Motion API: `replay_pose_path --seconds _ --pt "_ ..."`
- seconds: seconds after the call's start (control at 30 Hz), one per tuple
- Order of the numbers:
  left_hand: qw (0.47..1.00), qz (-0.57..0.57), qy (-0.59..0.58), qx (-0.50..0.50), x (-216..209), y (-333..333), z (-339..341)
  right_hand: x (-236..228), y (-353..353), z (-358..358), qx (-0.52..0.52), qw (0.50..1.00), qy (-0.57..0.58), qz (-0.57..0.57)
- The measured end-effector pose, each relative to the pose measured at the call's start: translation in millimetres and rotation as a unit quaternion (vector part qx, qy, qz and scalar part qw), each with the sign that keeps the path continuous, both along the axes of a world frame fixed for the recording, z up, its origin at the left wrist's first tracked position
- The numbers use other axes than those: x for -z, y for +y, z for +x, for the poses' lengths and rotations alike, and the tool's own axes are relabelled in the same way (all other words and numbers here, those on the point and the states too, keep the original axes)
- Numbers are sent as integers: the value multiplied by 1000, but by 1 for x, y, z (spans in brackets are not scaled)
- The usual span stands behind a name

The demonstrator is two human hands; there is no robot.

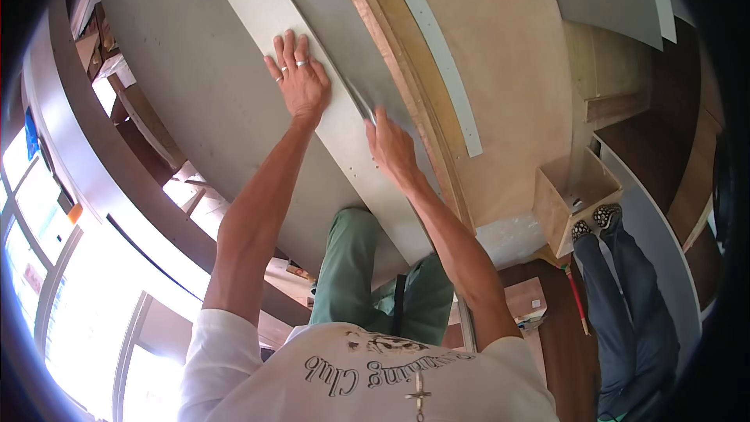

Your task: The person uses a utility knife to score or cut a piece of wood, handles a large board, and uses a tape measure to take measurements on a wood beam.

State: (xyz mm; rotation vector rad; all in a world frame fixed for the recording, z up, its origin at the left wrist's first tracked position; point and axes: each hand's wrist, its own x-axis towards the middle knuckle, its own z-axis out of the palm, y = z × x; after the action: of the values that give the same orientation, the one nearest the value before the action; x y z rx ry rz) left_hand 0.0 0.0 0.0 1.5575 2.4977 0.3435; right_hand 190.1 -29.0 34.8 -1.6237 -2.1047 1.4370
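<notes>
My left hand (303, 82) lies flat on a long, pale straight board (254, 12), fingers stretched out, with rings on several of them. The board rests on a large grey sheet (180, 70). Along the board's right edge, my right hand (393, 144) is closed around a slim, knife-like metal tool (362, 104). Its thin front end points up and left, against or close to that edge. Most of the tool is hidden in my fingers, so its exact kind is unclear.
Right of the sheet run a wooden edge strip (391, 55) and a pale blue-grey strip (437, 47) on plywood (508, 31). An open wooden box (562, 199) stands at right, beside a person's dark-trousered legs (625, 305). A red-handled tool (576, 301) lies nearby. Bright windows (47, 266) fill the left.
</notes>
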Motion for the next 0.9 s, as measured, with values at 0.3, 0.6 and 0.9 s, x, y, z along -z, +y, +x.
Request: replay_pose_path --seconds 0.3,0.6,0.9 --pt "1000 27 2 0 -1 5 -1 -9 9 10 -49 992 -70 -96" --pt "999 30 10 7 -2 9 4 -7 45 11 168 982 -34 83" --pt "999 32 16 3 -5 7 6 13 67 20 304 948 42 -79"
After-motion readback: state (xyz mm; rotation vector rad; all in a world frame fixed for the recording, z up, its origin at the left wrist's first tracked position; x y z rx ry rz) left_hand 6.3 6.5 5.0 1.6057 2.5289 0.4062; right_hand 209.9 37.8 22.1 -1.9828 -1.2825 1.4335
